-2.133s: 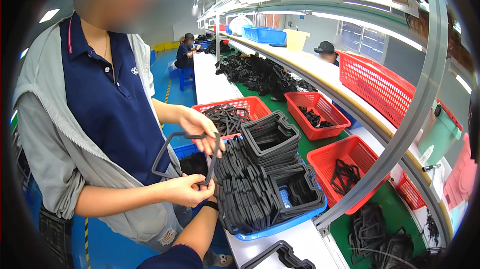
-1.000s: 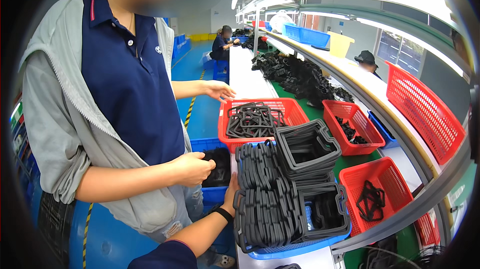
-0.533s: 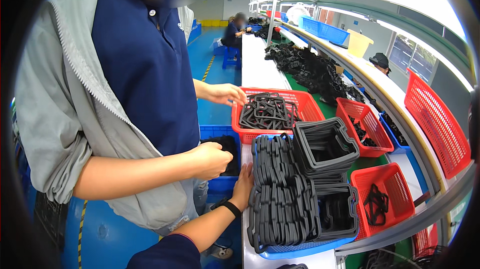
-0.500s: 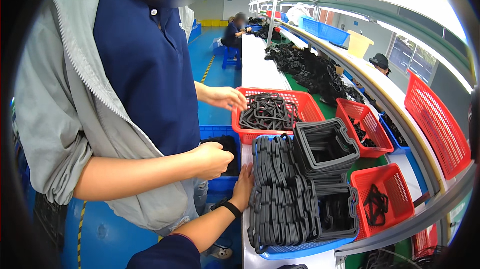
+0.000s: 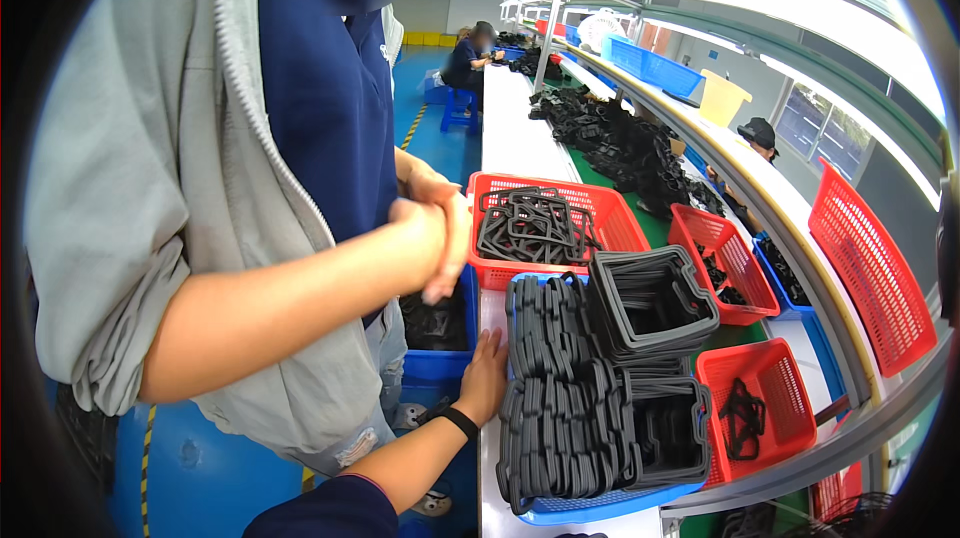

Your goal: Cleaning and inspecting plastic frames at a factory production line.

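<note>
My left hand [image 5: 485, 379], with a black band at the wrist, rests on the edge of the white table. Its fingers are stretched out and it grips nothing. Right beside it stands a blue basket [image 5: 600, 510] heaped with dark grey rectangular frames. Rows of these frames [image 5: 565, 428] stand packed on the near left, and a neat stack of them [image 5: 655, 303] lies at the far right of the basket. No part of my right hand shows.
At left, a co-worker in a grey jacket [image 5: 170, 198] holds both hands [image 5: 435, 228] together. A red basket [image 5: 610, 203] of loose frames stands behind mine; smaller red baskets [image 5: 790, 378] [image 5: 735, 263] stand to the right. A blue bin [image 5: 440, 363] sits below the table edge.
The co-worker's hands, apart before, have come together, and that person has leaned closer to the table. My left hand stays nearly in place. My view has shifted slightly.
</note>
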{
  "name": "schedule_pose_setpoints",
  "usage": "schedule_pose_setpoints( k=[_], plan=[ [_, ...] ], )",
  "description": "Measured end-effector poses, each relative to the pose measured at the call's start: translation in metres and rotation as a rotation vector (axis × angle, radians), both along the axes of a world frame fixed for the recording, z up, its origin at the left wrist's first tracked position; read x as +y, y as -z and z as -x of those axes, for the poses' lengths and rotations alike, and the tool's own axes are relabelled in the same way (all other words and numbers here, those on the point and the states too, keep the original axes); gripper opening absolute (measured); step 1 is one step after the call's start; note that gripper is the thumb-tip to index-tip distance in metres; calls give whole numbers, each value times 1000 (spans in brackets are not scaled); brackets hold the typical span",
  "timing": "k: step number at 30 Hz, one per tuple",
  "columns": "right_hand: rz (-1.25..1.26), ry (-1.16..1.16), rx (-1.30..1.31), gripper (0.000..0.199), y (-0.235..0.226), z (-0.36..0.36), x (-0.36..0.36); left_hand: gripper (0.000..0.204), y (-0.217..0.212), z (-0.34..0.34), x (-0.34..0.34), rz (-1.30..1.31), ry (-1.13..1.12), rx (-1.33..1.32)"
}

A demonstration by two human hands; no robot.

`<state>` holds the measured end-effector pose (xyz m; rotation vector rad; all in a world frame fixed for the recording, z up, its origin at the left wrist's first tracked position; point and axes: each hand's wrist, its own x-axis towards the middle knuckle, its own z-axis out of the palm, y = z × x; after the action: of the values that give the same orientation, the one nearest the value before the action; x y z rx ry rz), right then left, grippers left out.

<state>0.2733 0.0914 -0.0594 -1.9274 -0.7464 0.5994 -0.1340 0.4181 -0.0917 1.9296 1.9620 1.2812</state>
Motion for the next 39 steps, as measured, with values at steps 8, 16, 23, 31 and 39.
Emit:
schedule_pose_setpoints(
  k=[8, 16, 23, 31, 39],
  plan=[
    [-322, -92, 221, 20, 9, -3, -8, 42, 27, 8, 13, 54, 91, -131],
    [-318, -165, -9, 13, 11, -3, -5, 57, 56, 15, 22, 20, 258, -480],
    [-168, -99, 61, 16, 2, 0, -10, 78, 81, 25, 26, 104, 173, -413],
    [-275, -18, 402, 13, 6, -4, -6, 88, 80, 32, 22, 132, 146, -222],
    [-154, -72, 26, 25, -21, 11, 0, 85, 78, 47, 41, 199, 120, -212]
  ],
)
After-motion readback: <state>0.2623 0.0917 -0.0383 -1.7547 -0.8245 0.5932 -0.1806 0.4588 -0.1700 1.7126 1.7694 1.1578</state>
